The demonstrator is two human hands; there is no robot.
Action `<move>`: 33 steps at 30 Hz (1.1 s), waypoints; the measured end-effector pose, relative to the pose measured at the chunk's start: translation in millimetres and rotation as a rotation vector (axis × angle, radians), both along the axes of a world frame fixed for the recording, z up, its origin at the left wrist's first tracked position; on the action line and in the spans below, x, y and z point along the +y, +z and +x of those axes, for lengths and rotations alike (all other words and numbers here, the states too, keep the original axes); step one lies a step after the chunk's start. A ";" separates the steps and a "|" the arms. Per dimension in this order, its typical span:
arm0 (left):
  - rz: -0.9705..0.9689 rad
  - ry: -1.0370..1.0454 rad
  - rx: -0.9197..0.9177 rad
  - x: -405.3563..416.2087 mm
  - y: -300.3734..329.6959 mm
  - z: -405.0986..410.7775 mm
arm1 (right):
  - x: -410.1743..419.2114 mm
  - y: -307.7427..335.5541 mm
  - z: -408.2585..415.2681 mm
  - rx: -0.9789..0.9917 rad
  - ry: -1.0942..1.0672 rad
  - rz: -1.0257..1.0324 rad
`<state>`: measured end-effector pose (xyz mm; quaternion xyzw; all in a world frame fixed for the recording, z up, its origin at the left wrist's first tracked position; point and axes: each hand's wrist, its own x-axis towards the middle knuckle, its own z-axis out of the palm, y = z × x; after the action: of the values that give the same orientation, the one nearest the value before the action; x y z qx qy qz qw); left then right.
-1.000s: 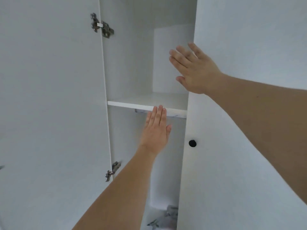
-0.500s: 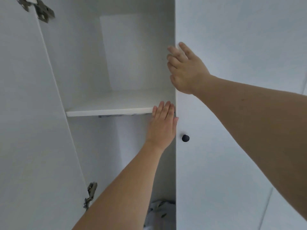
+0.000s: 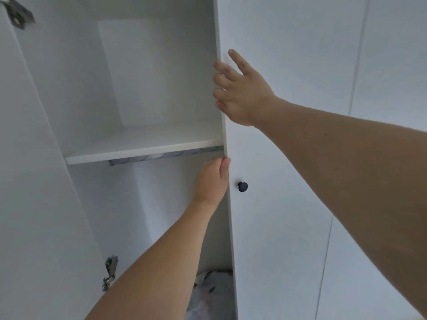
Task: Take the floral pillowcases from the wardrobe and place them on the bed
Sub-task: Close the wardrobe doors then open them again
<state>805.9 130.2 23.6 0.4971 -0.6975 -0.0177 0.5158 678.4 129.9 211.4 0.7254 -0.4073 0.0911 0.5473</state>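
A white wardrobe stands in front of me with its left door (image 3: 34, 181) swung open. My right hand (image 3: 240, 91) rests on the edge of the right door (image 3: 288, 158), fingertips curled around that edge. My left hand (image 3: 213, 179) grips the same door edge lower down, just below the shelf (image 3: 138, 148). Pale floral fabric, the floral pillowcases (image 3: 211, 294), lies at the bottom of the compartment, mostly hidden behind my left forearm and the door.
A dark round knob (image 3: 242, 186) sits on the right door near my left hand. Metal hinges (image 3: 109, 273) show on the left door. The upper shelf compartment holds nothing visible. More white door panels (image 3: 381, 158) continue to the right.
The view shifted right and the opening looks wider. My left hand moved from the shelf front to the right door's edge; my right hand's fingers wrapped further around that edge.
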 end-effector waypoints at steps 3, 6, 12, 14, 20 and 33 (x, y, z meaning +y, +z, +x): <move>-0.024 -0.074 0.028 20.5 -1.9 -4.2 | 25.9 -11.1 -13.4 -0.002 0.072 -0.053; -0.031 -0.150 0.105 37.0 -3.3 -13.7 | 51.2 -8.9 -28.0 0.015 0.104 -0.132; -0.072 -0.287 0.207 68.6 -10.0 -42.5 | 96.3 -12.7 -52.8 0.047 0.027 -0.171; -0.080 -0.335 0.240 78.8 -12.1 -52.8 | 106.0 -14.2 -63.5 0.041 0.036 -0.214; -0.062 -0.501 0.260 104.9 -16.0 -88.5 | 141.1 -15.0 -94.8 0.080 -0.010 -0.319; 0.406 -0.859 0.132 115.1 4.4 -178.7 | 198.0 -22.7 -180.5 0.055 -0.215 -0.387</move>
<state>627.2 245.2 28.0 0.2524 -0.7881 -0.3966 0.3973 497.9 327.8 188.7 0.5614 -0.4424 0.0890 0.6937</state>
